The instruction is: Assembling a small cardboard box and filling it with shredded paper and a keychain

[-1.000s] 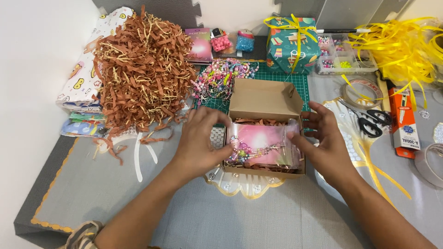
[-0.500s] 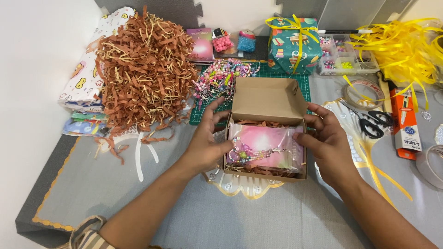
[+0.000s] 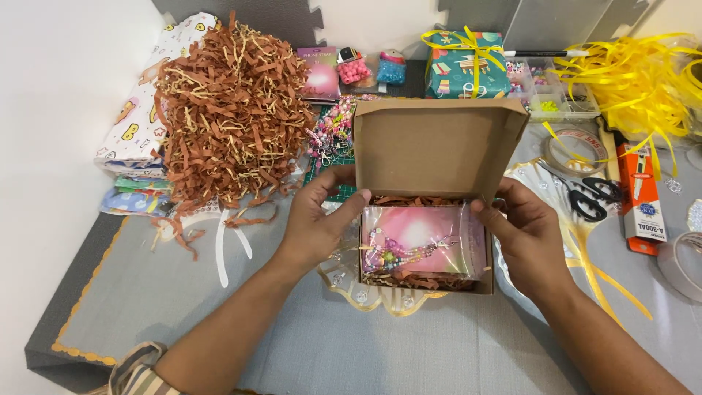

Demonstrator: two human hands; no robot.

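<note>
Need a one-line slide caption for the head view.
Left hand and right hand grip an open brown cardboard box holding a pink beaded-strap packet on shredded paper.

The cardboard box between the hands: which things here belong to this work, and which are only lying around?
In use: left hand, right hand, cardboard box, pink packet.
Lying about: shredded paper pile, scissors, wrapped gift, yellow ribbon.

This is appearing to be a home craft and gift-packing station, set up on a grey mat (image 3: 183, 307) lying against a plain white wall. Around the open cardboard box (image 3: 437, 150), packing supplies are lying: a heap of brown shredded paper (image 3: 230, 117) to its left, a wrapped gift (image 3: 466, 66) behind it, and yellow ribbon (image 3: 643, 73), scissors (image 3: 589, 196) and tape rolls (image 3: 574, 150) to its right.
</note>
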